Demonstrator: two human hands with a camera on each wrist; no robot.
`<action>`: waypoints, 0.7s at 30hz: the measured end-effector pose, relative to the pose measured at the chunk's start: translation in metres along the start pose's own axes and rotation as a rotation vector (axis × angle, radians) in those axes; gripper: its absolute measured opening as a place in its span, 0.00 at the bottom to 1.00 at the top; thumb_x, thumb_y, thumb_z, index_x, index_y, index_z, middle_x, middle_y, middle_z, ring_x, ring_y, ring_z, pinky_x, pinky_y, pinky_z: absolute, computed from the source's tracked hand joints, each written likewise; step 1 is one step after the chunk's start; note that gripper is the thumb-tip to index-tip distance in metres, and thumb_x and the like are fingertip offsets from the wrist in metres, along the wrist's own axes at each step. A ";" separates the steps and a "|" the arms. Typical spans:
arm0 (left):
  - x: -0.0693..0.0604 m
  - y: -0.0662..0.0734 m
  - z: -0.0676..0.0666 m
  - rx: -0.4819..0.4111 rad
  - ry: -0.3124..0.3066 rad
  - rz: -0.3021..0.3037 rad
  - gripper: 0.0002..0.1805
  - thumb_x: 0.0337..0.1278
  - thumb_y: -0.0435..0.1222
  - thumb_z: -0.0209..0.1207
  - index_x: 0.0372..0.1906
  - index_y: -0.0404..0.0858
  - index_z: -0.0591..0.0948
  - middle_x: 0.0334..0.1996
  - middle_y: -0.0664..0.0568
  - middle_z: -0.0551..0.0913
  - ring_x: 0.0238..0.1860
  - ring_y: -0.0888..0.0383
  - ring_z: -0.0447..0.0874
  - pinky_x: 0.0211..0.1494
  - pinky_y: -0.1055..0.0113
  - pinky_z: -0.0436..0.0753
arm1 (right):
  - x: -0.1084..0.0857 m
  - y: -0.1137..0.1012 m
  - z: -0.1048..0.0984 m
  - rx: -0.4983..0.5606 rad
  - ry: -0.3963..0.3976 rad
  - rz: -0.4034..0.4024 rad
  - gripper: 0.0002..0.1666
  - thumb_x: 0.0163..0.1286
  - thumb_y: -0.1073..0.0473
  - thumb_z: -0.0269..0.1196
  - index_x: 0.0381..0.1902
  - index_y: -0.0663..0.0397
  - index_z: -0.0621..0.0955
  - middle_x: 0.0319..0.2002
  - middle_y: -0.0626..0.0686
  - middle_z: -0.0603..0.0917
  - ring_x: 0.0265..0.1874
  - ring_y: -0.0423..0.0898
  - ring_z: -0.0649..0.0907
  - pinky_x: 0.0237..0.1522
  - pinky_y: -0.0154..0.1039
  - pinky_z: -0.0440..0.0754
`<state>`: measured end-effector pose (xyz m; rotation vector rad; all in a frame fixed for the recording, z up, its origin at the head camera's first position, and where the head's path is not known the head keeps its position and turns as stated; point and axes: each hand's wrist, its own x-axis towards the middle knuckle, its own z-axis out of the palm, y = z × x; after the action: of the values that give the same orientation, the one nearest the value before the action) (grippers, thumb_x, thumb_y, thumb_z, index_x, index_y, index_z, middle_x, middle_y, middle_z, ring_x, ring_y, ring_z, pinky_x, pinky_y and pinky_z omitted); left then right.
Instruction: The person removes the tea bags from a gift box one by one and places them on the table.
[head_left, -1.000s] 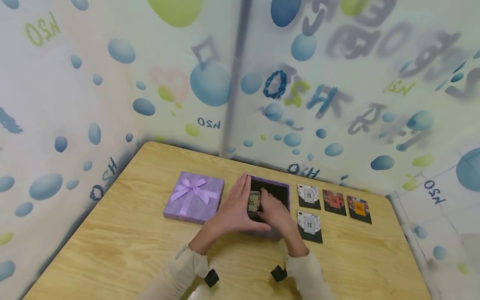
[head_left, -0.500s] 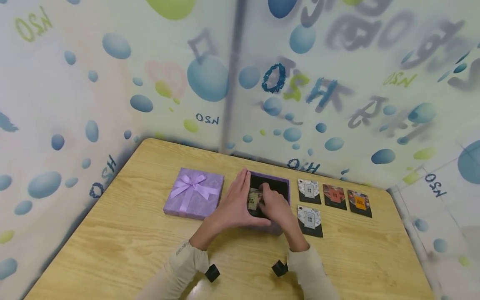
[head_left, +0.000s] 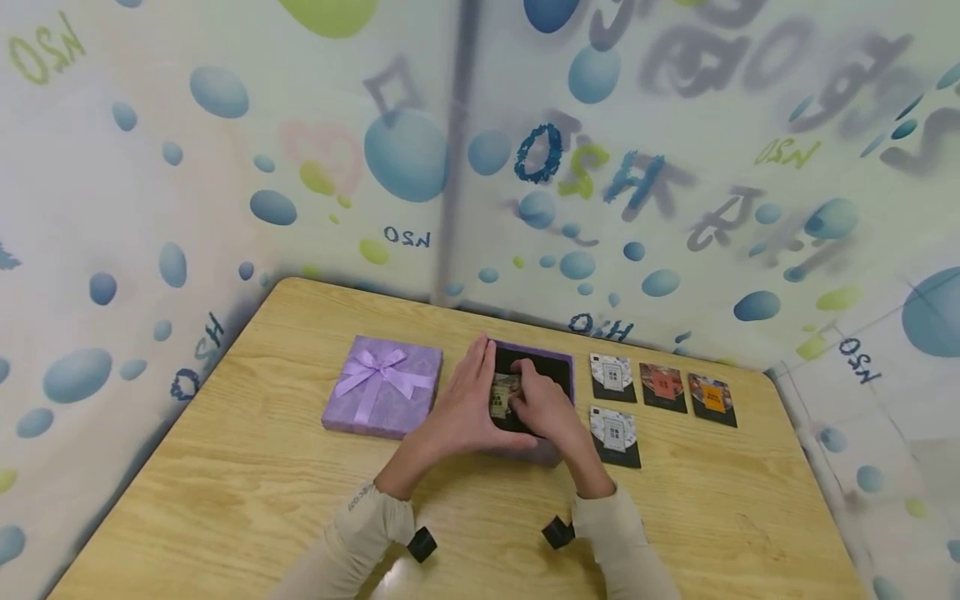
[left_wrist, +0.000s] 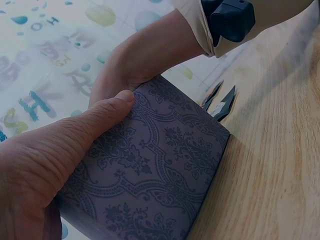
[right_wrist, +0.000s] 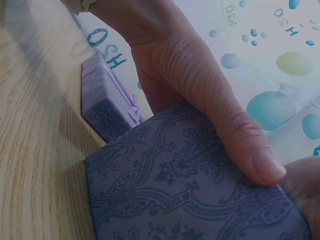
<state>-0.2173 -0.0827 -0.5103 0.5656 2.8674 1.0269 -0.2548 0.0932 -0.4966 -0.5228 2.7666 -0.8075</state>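
Note:
A purple box [head_left: 574, 377] with a dark inside stands without its lid at the middle of the table. My left hand [head_left: 459, 415] lies along its left side, fingers straight; its thumb stretches over the top edge of the patterned front wall [left_wrist: 155, 150]. Inside the box, my right hand [head_left: 546, 407] has its fingers curled and pinches the right edge of a dark printed card [head_left: 500, 398] with a greenish label. The thumb of that hand is hidden in the head view. How deep the card lies cannot be made out.
Left of the box lies its purple lid [head_left: 384, 386] with a ribbon bow. To the right are two white-and-black cards [head_left: 612, 377], a red card [head_left: 663, 387] and an orange card [head_left: 712, 397]. A printed wall [head_left: 525, 233] rises behind the wooden table [head_left: 247, 467].
The fingers of my right hand, straighter one second ago, are more curled at the card. My left hand keeps its place at the box. The head view has shifted slightly.

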 end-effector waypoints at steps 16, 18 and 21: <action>-0.001 0.001 -0.002 -0.007 0.014 0.018 0.83 0.38 0.73 0.73 0.84 0.34 0.35 0.84 0.49 0.25 0.85 0.48 0.29 0.84 0.48 0.47 | 0.000 -0.002 0.001 0.036 0.000 0.002 0.14 0.78 0.65 0.58 0.58 0.63 0.78 0.25 0.50 0.78 0.17 0.43 0.73 0.23 0.38 0.71; -0.001 0.001 -0.002 -0.013 0.010 0.015 0.84 0.37 0.73 0.73 0.84 0.35 0.35 0.84 0.49 0.24 0.85 0.50 0.28 0.84 0.48 0.46 | -0.001 -0.003 0.000 0.046 0.022 -0.019 0.14 0.80 0.65 0.56 0.58 0.63 0.78 0.26 0.51 0.79 0.18 0.43 0.74 0.23 0.38 0.71; -0.001 0.001 -0.002 -0.021 0.004 0.008 0.84 0.37 0.74 0.73 0.84 0.36 0.34 0.84 0.51 0.22 0.85 0.52 0.25 0.84 0.49 0.45 | -0.001 -0.004 -0.001 0.048 0.074 -0.043 0.12 0.80 0.66 0.55 0.57 0.63 0.79 0.31 0.52 0.82 0.21 0.43 0.76 0.26 0.40 0.74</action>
<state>-0.2165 -0.0831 -0.5085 0.5741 2.8567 1.0590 -0.2525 0.0909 -0.4937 -0.5562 2.8041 -0.9182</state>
